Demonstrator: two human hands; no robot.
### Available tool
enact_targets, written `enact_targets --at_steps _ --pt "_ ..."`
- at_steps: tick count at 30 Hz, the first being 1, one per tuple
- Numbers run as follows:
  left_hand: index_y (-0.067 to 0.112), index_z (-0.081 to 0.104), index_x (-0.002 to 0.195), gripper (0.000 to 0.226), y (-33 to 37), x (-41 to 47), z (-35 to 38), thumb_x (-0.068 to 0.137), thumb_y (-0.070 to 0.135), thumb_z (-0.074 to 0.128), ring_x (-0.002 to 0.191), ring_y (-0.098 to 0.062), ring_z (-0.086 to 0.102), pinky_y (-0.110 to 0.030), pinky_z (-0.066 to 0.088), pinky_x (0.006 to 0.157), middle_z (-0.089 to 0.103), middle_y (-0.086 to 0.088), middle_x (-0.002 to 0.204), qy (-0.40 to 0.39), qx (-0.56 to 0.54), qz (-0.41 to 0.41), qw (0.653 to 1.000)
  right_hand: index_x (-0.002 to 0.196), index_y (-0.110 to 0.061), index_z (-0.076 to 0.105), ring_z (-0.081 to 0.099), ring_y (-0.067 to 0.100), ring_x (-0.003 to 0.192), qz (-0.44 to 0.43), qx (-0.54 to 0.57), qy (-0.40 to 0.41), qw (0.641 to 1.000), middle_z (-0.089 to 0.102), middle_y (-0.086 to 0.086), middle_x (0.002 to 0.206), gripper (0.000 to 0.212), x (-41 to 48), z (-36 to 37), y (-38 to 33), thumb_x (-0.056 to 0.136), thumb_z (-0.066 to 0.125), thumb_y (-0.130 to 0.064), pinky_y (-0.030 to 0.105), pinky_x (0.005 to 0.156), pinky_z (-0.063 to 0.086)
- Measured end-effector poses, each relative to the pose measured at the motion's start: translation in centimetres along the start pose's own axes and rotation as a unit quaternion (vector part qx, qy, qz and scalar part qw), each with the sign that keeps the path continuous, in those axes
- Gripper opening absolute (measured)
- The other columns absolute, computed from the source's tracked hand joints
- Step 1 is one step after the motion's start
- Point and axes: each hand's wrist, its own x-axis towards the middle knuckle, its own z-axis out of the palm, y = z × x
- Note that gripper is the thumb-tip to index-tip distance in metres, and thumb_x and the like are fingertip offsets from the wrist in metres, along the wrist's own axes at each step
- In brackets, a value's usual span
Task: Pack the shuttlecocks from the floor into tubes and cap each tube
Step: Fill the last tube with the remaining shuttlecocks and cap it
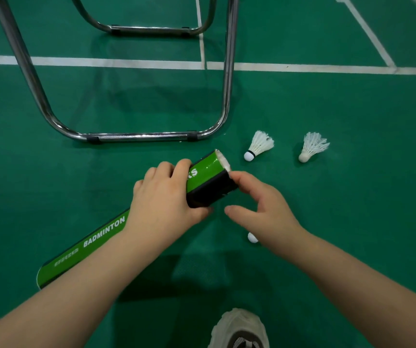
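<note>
Tube: the green tube (209, 169) slants across the floor (352, 197), open mouth pointing up and away. White feathers (223, 159) show right at the rim, so it looks nearly full. Whether its lower end rests on the floor, I cannot tell.
Left grip: the left grip (161, 197) is wrapped round the tube just behind its mouth, fingers curled over the top.
Right grip: the right grip (262, 207) is spread wide and carries nothing. Its forefinger tip touches the tube's mouth, thumb apart below.
Loose shuttlecocks: two lie just beyond the tube's mouth, the near shuttlecock (258, 146) and the far shuttlecock (312, 147). A third cork (252, 237) peeps out below the mouth.
Handling: featherlight birds with brittle skirts, probably best pinched at the cork. The tube looks stiff, light and smooth, so a hold near the mouth suits it.
Cap: none in sight.
</note>
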Motion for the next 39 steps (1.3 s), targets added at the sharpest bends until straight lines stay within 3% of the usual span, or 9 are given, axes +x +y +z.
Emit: enact_targets --at_steps 3,7,11,13,18,22,27,33,39 --pt "0.021 0.044 0.124 0.081 0.2 -0.1 0.5 0.057 0.062 0.065 0.099 -0.031 0.048 -0.040 0.039 0.079 0.051 -0.005 0.105 -0.009 0.013 0.031 0.999 0.101 -0.021 0.065 0.062 0.014 0.094 0.020 0.050 -0.114 0.992 0.069 0.008 0.102 0.039 0.8 -1.4 0.2 0.063 0.057 -0.017 0.029 0.090 0.046" --pt "0.024 0.044 0.123 0.081 0.9 -0.8 1.5 0.057 0.065 0.067 0.097 -0.027 0.048 -0.039 0.038 0.079 0.050 -0.001 0.103 -0.027 0.034 0.088 0.995 0.090 -0.012 0.065 0.052 0.000 0.066 0.104 0.029 -0.299 0.948 0.060 -0.004 0.076 0.031 1.9 -3.2 0.2 0.060 0.058 -0.015 0.017 0.064 0.042" --pt "0.023 0.048 0.118 0.077 1.2 -1.6 2.7 0.055 0.062 0.068 0.092 -0.027 0.050 -0.038 0.039 0.075 0.050 -0.001 0.096 -0.033 0.034 0.103 0.994 0.109 -0.005 0.059 0.052 0.010 0.087 0.129 -0.023 -0.402 0.906 0.063 0.007 0.099 0.054 2.5 -3.1 1.3 0.059 0.064 -0.024 0.039 0.085 0.046" --pt "0.025 0.045 0.121 0.076 1.5 -1.8 3.0 0.059 0.063 0.065 0.096 -0.026 0.048 -0.037 0.037 0.077 0.048 0.000 0.099 -0.044 0.033 0.099 0.994 0.106 -0.014 0.061 0.054 0.004 0.092 0.134 0.022 -0.415 0.900 0.064 0.004 0.106 0.043 2.2 -3.1 1.9 0.064 0.062 -0.020 0.028 0.089 0.045" --pt "0.031 0.030 0.129 0.074 2.5 -1.1 3.8 0.068 0.062 0.060 0.107 -0.021 0.039 -0.035 0.033 0.087 0.040 0.004 0.111 -0.060 0.021 0.075 0.995 0.097 -0.016 0.069 0.064 0.016 0.093 0.118 0.207 -0.121 0.964 0.071 0.005 0.096 0.033 0.6 -3.5 4.7 0.067 0.064 -0.029 0.025 0.088 0.048" --pt "0.031 0.031 0.128 0.074 2.8 -0.8 4.6 0.068 0.063 0.061 0.106 -0.020 0.039 -0.035 0.034 0.088 0.041 0.003 0.110 -0.073 0.023 0.069 0.995 0.089 -0.016 0.068 0.067 0.012 0.077 0.145 0.228 0.079 0.960 0.072 0.001 0.075 0.023 -0.9 -6.3 7.8 0.072 0.055 -0.026 0.025 0.079 0.048" --pt "0.030 0.031 0.128 0.073 3.0 -1.3 5.7 0.069 0.061 0.061 0.108 -0.021 0.039 -0.035 0.033 0.089 0.041 0.002 0.112 -0.102 0.050 0.061 0.992 0.096 -0.019 0.062 0.058 0.020 0.095 0.297 0.092 0.138 0.940 0.068 0.002 0.096 0.010 -2.1 -6.7 13.3 0.091 0.054 -0.022 0.033 0.084 0.042" --pt "0.030 0.028 0.131 0.076 2.9 -2.0 5.8 0.070 0.061 0.060 0.109 -0.021 0.039 -0.035 0.033 0.091 0.041 0.002 0.114 -0.107 0.065 0.058 0.990 0.133 -0.013 0.041 0.049 0.026 0.117 0.364 -0.093 0.085 0.923 0.049 0.009 0.133 0.067 -1.6 -3.9 15.7 0.083 0.056 -0.055 0.033 0.088 0.036" --pt "0.030 0.027 0.132 0.076 3.0 -2.2 5.8 0.071 0.062 0.059 0.110 -0.020 0.039 -0.034 0.034 0.091 0.041 0.002 0.116 -0.107 0.073 0.063 0.990 0.128 -0.010 0.043 0.052 0.027 0.109 0.367 -0.146 0.098 0.913 0.048 0.012 0.127 0.063 1.0 -2.8 15.7 0.081 0.060 -0.048 0.031 0.079 0.039"
